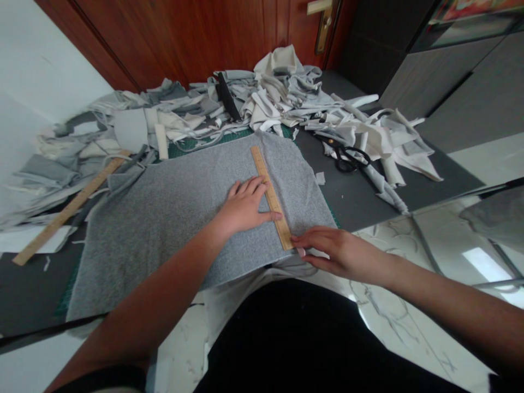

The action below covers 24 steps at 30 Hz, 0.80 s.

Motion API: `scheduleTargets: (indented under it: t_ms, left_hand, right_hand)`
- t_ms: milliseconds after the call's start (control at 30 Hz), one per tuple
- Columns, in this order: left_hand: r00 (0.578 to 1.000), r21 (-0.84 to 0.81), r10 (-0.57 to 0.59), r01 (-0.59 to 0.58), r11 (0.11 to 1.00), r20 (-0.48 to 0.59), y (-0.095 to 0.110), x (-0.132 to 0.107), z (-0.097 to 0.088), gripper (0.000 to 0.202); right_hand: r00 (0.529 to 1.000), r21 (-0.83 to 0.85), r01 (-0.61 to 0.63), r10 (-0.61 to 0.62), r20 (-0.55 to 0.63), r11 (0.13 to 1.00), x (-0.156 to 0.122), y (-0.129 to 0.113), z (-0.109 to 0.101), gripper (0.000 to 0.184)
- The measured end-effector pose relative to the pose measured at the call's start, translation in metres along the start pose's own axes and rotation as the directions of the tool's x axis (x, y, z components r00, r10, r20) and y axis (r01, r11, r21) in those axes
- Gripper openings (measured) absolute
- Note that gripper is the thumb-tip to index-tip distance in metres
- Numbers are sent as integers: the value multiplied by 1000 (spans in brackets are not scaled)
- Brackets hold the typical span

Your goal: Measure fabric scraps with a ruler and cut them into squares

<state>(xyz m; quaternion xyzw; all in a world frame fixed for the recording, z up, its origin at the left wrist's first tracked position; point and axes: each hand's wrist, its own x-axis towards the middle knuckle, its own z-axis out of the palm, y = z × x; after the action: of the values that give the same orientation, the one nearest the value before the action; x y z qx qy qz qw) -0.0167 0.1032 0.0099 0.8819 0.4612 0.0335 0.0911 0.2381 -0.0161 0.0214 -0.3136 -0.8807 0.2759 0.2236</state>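
A grey felt-like cloth [176,213] lies spread flat in front of me. A short wooden ruler [266,183] rests on its right part, running from the far edge to the near edge. My left hand [245,206] lies flat on the cloth with its fingers stretched over the ruler's middle. My right hand [333,251] lies at the cloth's near right corner, its fingertips touching the near end of the ruler, fingers extended and nothing in it.
A pile of grey and white fabric scraps [262,103] covers the far side. Black scissors [347,155] lie to the right on the dark mat [360,196]. A longer wooden ruler [65,210] lies at the left. A wooden door [196,38] stands behind.
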Motion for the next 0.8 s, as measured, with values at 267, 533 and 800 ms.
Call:
scheduleTargets:
  t_ms: [267,533,800]
  left_hand:
    - [1000,-4,6,-6,1000,1,-1,0,0,80]
    - [1000,-4,5,-5,1000,-5,0,0,0,82]
    - [1000,-2,2,-2,1000,0,0,0,0,81]
  right_hand:
    - [1000,-2,14,-14,14,1000,-6,-2,-1,31]
    - [999,-6,28,-28,31,1000,-10,-3,-2,26]
    - [998,1,49,-49,26,999,-11,-3,-3,25]
